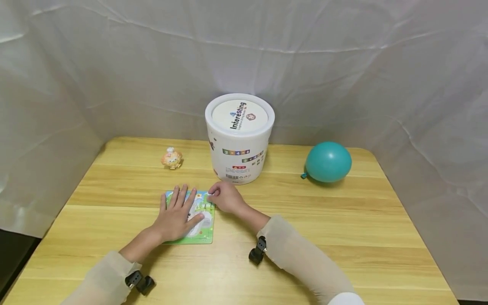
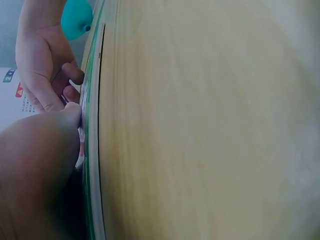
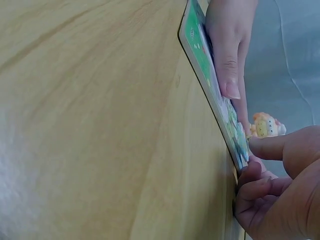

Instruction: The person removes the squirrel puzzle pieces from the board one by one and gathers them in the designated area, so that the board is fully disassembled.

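Observation:
A flat jigsaw puzzle (image 1: 206, 234) with a green, blue and white cartoon picture lies on the table. My left hand (image 1: 176, 218) rests on it, fingers spread, covering much of its left and middle. At the puzzle's upper right corner, my right hand (image 1: 227, 198) pinches a small puzzle piece (image 3: 243, 136) between thumb and curled fingers. The piece is mostly hidden by the fingers, and I cannot tell whether it sits fully flat. From the left wrist view, the puzzle's edge (image 2: 95, 150) runs along the tabletop below both hands.
A white lidded bucket (image 1: 240, 144) stands just behind the right hand. A small orange figurine (image 1: 172, 159) is at the back left, and a teal balloon (image 1: 328, 162) lies at the back right. Grey cloth (image 1: 152, 76) surrounds the wooden table (image 1: 305, 220).

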`<state>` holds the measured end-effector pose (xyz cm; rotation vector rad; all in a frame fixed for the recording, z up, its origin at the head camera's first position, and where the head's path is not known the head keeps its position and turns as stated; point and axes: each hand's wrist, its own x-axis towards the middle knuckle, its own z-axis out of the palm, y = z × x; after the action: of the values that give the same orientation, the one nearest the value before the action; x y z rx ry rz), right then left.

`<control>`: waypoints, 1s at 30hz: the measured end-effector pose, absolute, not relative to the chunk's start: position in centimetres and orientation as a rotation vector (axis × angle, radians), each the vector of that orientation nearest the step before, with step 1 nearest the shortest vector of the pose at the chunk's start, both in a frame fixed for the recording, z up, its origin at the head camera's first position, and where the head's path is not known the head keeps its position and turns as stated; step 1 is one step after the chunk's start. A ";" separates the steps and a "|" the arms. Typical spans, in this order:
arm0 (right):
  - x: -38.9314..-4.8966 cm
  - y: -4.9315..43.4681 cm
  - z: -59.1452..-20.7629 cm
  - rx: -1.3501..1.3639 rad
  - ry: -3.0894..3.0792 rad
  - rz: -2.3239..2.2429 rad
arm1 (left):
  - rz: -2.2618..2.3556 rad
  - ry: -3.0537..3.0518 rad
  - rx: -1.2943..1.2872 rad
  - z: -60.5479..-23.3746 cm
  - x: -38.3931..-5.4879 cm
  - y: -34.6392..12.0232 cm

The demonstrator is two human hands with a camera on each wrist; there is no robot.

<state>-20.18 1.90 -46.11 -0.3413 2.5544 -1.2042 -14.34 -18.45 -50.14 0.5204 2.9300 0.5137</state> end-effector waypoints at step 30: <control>-20.6 3.2 -46.2 -0.206 2.376 -1.534 | 0.542 2.930 0.520 -49.1 -13.9 -18.1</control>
<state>-20.61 3.20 -46.21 -0.2059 2.3757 -1.5339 -13.93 -18.12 -49.10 0.5203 2.9297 0.5417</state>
